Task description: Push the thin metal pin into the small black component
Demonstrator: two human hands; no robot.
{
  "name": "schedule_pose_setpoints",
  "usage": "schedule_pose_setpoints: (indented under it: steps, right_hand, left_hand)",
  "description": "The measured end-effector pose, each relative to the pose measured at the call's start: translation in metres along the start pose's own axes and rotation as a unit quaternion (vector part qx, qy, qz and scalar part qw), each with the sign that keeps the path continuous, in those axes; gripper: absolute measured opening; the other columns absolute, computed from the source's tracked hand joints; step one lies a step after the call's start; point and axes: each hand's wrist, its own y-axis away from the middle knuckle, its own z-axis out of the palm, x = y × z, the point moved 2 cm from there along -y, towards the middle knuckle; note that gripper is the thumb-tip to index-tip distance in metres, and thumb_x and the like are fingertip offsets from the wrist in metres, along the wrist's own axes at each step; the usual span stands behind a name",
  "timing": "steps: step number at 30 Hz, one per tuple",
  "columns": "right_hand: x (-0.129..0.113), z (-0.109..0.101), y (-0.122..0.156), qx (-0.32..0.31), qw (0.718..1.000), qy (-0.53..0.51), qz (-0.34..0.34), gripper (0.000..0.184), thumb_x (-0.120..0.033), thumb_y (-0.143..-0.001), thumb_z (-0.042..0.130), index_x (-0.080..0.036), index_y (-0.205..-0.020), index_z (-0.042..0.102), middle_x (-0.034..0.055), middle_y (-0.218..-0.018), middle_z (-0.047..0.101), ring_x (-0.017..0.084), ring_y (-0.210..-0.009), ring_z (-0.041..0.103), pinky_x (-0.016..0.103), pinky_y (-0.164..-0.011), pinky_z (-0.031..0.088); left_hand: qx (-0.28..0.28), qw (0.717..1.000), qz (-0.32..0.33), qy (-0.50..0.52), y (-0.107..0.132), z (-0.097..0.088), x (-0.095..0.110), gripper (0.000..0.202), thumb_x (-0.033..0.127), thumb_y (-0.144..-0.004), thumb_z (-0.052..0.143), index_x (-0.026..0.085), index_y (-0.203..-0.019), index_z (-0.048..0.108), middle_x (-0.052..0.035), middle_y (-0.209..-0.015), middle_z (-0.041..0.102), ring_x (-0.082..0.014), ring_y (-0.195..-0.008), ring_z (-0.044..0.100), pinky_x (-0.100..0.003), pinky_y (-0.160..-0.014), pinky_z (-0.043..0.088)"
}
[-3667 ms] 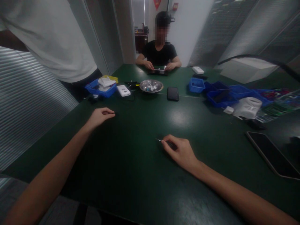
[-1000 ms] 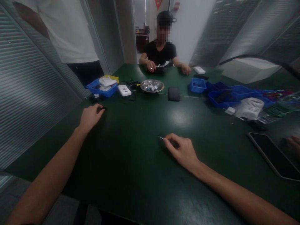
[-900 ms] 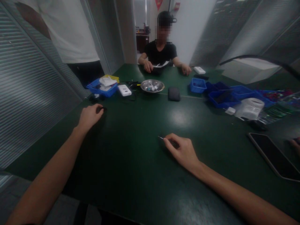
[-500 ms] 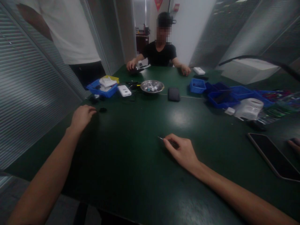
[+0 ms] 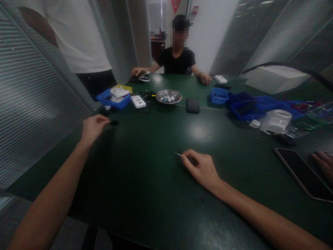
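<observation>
My left hand (image 5: pixel 93 126) rests on the dark green table (image 5: pixel 145 180) at the left, fingers curled together, just left of a small black part (image 5: pixel 113 122) that lies free on the table. My right hand (image 5: pixel 203 169) lies near the middle of the table, fingers pinched round a thin tool (image 5: pixel 179 155) whose metal tip pokes out to the left.
Further back stand a blue tray (image 5: pixel 114 99) with white items, a white device (image 5: pixel 137 101), a metal dish (image 5: pixel 168 96), a black phone (image 5: pixel 193 105) and blue bins (image 5: pixel 241 104). A tablet (image 5: pixel 301 173) lies at right beside another person's hand (image 5: pixel 322 163). One person sits opposite, another stands at left.
My left hand drew back off the small black part, which now lies alone on the table. The person opposite moved an item to the table's left. My right hand stayed still.
</observation>
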Motion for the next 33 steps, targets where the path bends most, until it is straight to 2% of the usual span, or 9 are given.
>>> schedule_pose_setpoints:
  steps: [6, 13, 23, 26, 30, 33]
  right_hand:
    - [-0.002, -0.001, -0.001, -0.001, 1.0, 0.001, -0.001, 0.03, -0.04, -0.103, 0.051, -0.02, -0.097, 0.073, 0.0013, -0.077, 0.072, 0.015, -0.06, 0.064, 0.025, -0.057, 0.049]
    - [-0.002, -0.001, -0.001, -0.004, 1.0, 0.002, 0.002, 0.03, -0.041, -0.103, 0.051, -0.02, -0.099, 0.073, 0.0015, -0.078, 0.073, 0.014, -0.059, 0.064, 0.025, -0.056, 0.048]
    - [-0.001, 0.0, -0.002, 0.007, 1.0, 0.02, -0.004, 0.029, -0.039, -0.101, 0.052, -0.021, -0.095, 0.073, 0.0004, -0.074, 0.071, 0.014, -0.057, 0.063, 0.025, -0.056, 0.046]
    - [-0.002, -0.001, -0.001, 0.004, 1.0, 0.015, -0.004, 0.029, -0.039, -0.102, 0.051, -0.021, -0.095, 0.073, 0.0009, -0.075, 0.072, 0.015, -0.058, 0.064, 0.025, -0.056, 0.047]
    - [-0.003, -0.002, -0.001, -0.003, 1.0, 0.003, 0.003, 0.03, -0.04, -0.101, 0.05, -0.02, -0.096, 0.073, 0.0018, -0.076, 0.072, 0.015, -0.059, 0.064, 0.025, -0.056, 0.048]
    - [-0.004, -0.003, -0.002, -0.009, 1.0, -0.002, 0.003, 0.031, -0.04, -0.101, 0.05, -0.02, -0.096, 0.073, 0.0025, -0.076, 0.071, 0.015, -0.059, 0.064, 0.025, -0.055, 0.048]
  left_hand:
    - [0.015, 0.998, 0.004, 0.064, 0.002, 0.002, 0.01, 0.025, 0.029, -0.094, 0.067, 0.013, -0.112, 0.072, -0.0003, -0.093, 0.073, -0.0136, -0.083, 0.065, -0.023, -0.077, 0.049]
    - [0.019, 0.995, -0.051, 0.089, 0.0, 0.004, 0.005, 0.03, 0.027, -0.088, 0.073, 0.012, -0.114, 0.074, -0.002, -0.098, 0.076, -0.0147, -0.086, 0.065, -0.024, -0.08, 0.05]
    - [0.005, 0.996, -0.033, 0.087, 0.003, 0.005, 0.013, 0.033, 0.025, -0.092, 0.069, 0.011, -0.122, 0.072, -0.0027, -0.094, 0.075, -0.015, -0.082, 0.067, -0.025, -0.077, 0.051]
    - [0.005, 0.997, -0.018, 0.072, 0.004, 0.006, 0.013, 0.033, 0.028, -0.092, 0.07, 0.011, -0.12, 0.072, -0.0026, -0.095, 0.074, -0.0155, -0.083, 0.066, -0.026, -0.08, 0.05]
    - [0.035, 0.998, 0.043, 0.008, 0.004, 0.011, 0.014, 0.032, 0.037, -0.091, 0.068, 0.015, -0.113, 0.076, -0.0059, -0.106, 0.073, -0.0195, -0.09, 0.065, -0.03, -0.085, 0.049]
    - [0.042, 0.999, 0.025, 0.008, 0.003, 0.019, 0.012, 0.032, 0.041, -0.089, 0.067, 0.019, -0.11, 0.078, -0.0075, -0.108, 0.073, -0.0224, -0.09, 0.066, -0.032, -0.082, 0.051]
